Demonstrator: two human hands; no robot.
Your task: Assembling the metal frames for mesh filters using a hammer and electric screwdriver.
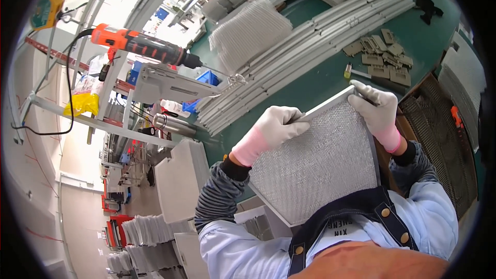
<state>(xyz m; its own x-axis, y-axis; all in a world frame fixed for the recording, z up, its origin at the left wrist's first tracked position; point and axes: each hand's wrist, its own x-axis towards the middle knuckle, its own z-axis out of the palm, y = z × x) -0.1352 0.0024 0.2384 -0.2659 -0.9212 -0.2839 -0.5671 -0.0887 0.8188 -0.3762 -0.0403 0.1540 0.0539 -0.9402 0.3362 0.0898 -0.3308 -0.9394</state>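
In front of my body I hold a metal mesh filter panel [320, 150] with a silvery frame, tilted toward me. My left hand [276, 128], in a white glove with a pink cuff, is closed on the far frame edge near its left part. At the far right corner, my right hand [376, 107], gloved alike, grips the frame with thumb over the mesh and fingers along the edge. The panel's lower edge is partly hidden behind my apron.
An orange electric screwdriver [139, 44] hangs at the left above the green table [305, 80]. Long metal frame strips [310, 41] lie across it, with stacked mesh sheets [250, 33] behind. Beige plastic pieces [385, 57] and a small yellow-capped bottle [347, 71] lie beyond my right hand.
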